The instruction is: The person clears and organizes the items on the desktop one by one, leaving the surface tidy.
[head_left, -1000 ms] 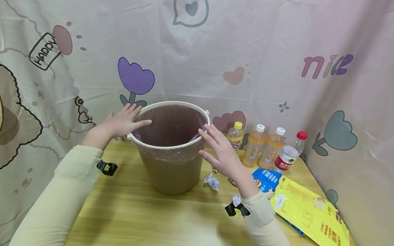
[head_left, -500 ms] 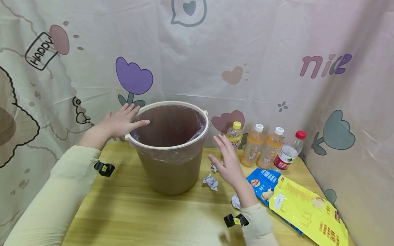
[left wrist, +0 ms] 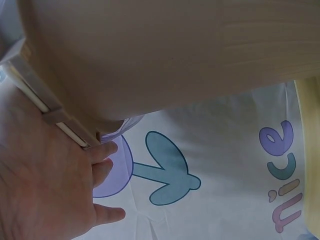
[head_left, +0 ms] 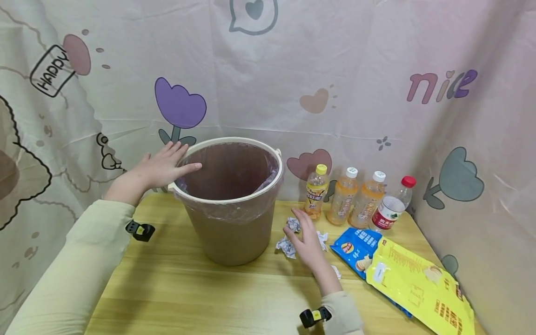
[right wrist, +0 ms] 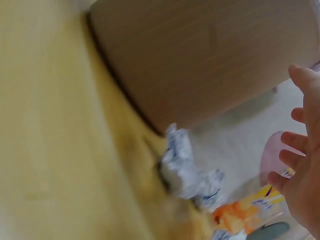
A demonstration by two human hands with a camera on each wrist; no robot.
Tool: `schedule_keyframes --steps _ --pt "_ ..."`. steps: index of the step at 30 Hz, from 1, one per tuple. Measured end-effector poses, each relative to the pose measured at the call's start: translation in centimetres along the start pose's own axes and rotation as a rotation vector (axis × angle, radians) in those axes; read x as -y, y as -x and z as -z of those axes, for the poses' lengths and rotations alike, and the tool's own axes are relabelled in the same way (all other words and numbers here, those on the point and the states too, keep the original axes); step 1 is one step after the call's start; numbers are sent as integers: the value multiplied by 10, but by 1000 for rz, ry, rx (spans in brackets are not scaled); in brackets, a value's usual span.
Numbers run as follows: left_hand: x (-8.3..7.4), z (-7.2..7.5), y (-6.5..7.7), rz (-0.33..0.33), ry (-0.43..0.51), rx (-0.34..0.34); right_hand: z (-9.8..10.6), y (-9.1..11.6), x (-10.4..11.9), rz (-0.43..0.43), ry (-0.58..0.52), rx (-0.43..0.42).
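Note:
A brown trash can with a cream rim and a clear liner bag stands on the wooden table. My left hand rests on the left side of its rim, fingers straight and thumb reaching over the opening. To the right of the can, my right hand is above several crumpled paper balls, its fingers spread and holding nothing. One paper ball lies beside the can's base, another paper ball just behind it. In the right wrist view, a paper ball appears below the fingers.
At the back right stand a yellow-capped bottle, two white-capped bottles with orange labels, and a red-capped bottle. A blue chip bag and a yellow snack bag lie at the right. A printed cloth hangs behind.
My right hand has left the can's right rim and moved down and toward the paper balls, uncovering the yellow-capped bottle. My left hand has stayed on the rim.

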State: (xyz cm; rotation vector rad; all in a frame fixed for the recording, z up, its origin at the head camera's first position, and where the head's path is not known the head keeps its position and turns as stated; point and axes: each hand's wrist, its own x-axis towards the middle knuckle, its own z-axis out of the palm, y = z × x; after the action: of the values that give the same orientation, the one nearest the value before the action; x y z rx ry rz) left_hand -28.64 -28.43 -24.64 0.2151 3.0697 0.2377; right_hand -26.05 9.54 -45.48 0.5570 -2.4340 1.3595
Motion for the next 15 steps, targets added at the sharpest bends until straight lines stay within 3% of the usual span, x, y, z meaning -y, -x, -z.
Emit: schedule_keyframes --steps 15 --pt "-2 1 1 -7 23 1 -18 25 -30 -57 262 -1"
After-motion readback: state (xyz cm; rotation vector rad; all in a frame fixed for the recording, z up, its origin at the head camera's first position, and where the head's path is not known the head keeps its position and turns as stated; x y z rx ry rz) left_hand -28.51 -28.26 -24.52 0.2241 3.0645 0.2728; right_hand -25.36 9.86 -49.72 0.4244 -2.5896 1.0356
